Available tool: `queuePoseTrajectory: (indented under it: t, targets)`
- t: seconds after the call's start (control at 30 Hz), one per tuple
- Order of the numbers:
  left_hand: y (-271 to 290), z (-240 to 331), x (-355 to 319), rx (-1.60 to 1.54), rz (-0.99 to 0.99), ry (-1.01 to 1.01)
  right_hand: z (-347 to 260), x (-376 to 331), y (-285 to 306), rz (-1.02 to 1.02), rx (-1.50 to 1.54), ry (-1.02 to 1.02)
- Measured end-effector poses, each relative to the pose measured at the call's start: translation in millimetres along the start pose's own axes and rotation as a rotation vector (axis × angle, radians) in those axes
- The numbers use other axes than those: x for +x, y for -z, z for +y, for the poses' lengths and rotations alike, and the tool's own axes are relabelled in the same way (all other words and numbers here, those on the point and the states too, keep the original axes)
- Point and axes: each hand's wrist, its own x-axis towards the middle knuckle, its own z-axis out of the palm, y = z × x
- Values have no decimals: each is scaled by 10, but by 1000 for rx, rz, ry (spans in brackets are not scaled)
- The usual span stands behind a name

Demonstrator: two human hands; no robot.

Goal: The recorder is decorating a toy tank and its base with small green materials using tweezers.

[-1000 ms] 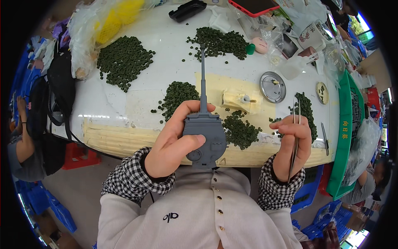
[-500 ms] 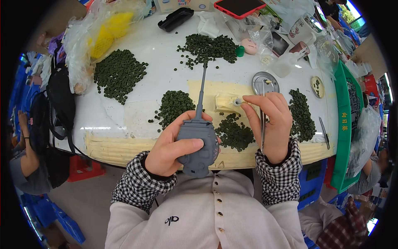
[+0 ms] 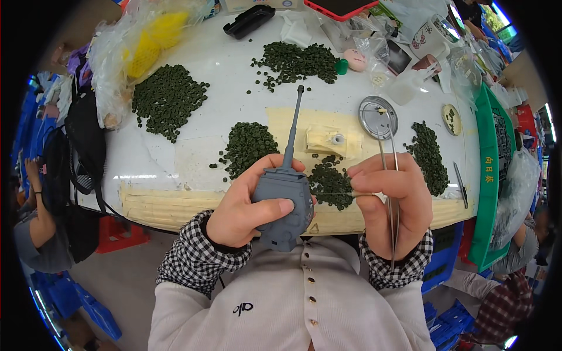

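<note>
My left hand (image 3: 246, 205) grips a grey plastic model tank turret (image 3: 284, 202) close to my chest; its long barrel (image 3: 293, 131) points away over the table. My right hand (image 3: 389, 202) holds metal tweezers (image 3: 389, 152) with the tips pointing up toward a round metal dish (image 3: 377, 117). Its thumb and forefinger pinch near the turret's right side; a thin pale rod seems to lie between them. Heaps of small dark green parts (image 3: 331, 184) lie just beyond both hands.
More green heaps (image 3: 167, 99) spread over the white table (image 3: 222, 64). A cream block (image 3: 328, 140) sits on a taped patch. Bags, a black case (image 3: 249, 20), a phone and bottles crowd the far edge. A green board (image 3: 489, 169) stands at right. Other people sit at both sides.
My right hand has come down from the cream block toward the turret, tweezers now pointing up. The turret has stayed in my left hand.
</note>
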Motion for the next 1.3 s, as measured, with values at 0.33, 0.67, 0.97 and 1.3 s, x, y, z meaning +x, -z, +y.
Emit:
queuePoseTrajectory:
  t: [0.33, 0.67, 0.97, 1.3]
  targets:
    - [-30, 14, -27, 106, 45, 4, 18, 41, -75, -243, 53, 17]
    - [-24, 34, -21, 183, 40, 8, 4, 36, -119, -204, 117, 21]
    - [-6, 16, -20, 189, 50, -2, -3, 37, -138, -199, 102, 32]
    - [1, 26, -15, 205, 44, -9, 18, 53, -146, -200, 96, 62]
